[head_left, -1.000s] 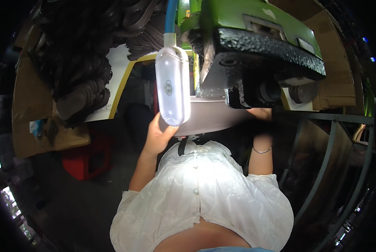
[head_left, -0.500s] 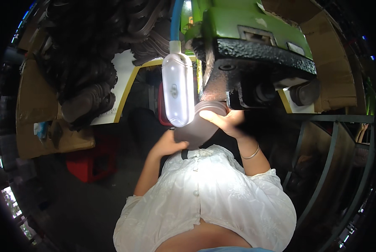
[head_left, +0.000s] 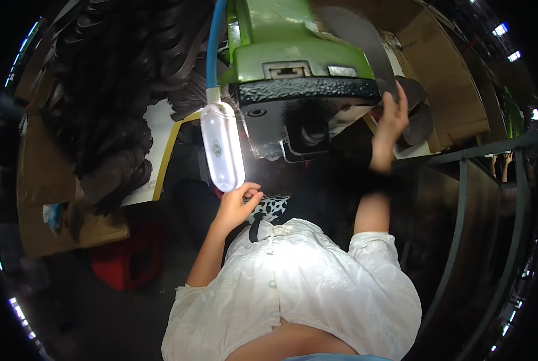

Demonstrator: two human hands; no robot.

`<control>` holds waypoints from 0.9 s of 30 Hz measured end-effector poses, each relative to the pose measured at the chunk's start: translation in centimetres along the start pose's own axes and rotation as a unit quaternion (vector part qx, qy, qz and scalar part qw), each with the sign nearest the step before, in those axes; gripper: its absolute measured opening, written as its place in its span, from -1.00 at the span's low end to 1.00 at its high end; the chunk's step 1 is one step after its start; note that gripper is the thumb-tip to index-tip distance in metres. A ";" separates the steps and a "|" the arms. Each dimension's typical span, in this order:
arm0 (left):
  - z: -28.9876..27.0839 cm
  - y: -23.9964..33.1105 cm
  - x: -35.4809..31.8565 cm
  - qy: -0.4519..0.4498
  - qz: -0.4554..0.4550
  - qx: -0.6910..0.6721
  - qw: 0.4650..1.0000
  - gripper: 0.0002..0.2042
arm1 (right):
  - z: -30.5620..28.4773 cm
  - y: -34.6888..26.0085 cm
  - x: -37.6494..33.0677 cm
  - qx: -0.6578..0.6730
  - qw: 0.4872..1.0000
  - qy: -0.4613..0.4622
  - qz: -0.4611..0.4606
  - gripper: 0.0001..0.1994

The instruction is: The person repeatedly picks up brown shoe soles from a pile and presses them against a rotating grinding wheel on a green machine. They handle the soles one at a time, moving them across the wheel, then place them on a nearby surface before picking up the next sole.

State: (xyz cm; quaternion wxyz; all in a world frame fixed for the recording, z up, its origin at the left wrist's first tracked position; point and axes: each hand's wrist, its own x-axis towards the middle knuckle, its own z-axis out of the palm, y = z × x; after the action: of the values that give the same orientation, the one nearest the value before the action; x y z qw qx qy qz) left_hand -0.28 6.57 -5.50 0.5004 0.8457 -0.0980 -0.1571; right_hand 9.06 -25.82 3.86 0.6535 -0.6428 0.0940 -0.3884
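Note:
My right hand (head_left: 390, 125) reaches to the right side of the green machine (head_left: 305, 54), its fingers stretched upward and spread. A dark grey shoe sole (head_left: 365, 45), smeared by motion, is beyond them with its near end at the fingertips; I see no grip on it. Beside that hand, more dark soles (head_left: 418, 123) lie against the cardboard. Below the lit white lamp (head_left: 223, 147), my left hand (head_left: 238, 206) is closed, with its fingers curled toward the thumb and nothing visible in them. The machine's dark underside is between the two hands.
A large heap of dark soles (head_left: 125, 66) fills the left side, on a white board with a yellow edge (head_left: 165, 153). Cardboard (head_left: 446, 72) stands at the right, above a metal rack (head_left: 461, 198). A red stool (head_left: 125, 262) is at lower left. A blue cable (head_left: 215, 45) holds the lamp.
Both hands have let go of the sole they held by the lamp. My right hand has moved right and away from me; a blurred sole is now beyond it. The view has shifted.

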 end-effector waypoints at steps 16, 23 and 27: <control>-5.1 -2.6 -1.6 0.193 -0.056 -0.050 0.978 -0.84 | 5.6 7.9 0.8 0.167 0.970 -0.015 0.177 -0.42; -6.2 0.2 -1.1 0.232 0.025 0.009 0.972 -0.85 | 7.4 10.0 1.5 0.065 0.982 -0.126 0.125 -0.58; -11.6 -1.2 0.1 0.451 0.127 0.249 0.848 -0.83 | 6.1 12.7 -0.3 -0.018 0.980 -0.161 0.112 -0.61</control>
State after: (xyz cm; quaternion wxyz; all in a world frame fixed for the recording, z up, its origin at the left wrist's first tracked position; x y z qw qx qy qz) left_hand 4.07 16.62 -1.38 0.2775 0.9000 -0.0044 0.3362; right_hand 17.59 -22.59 -6.90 0.6878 -0.6938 0.0662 -0.2028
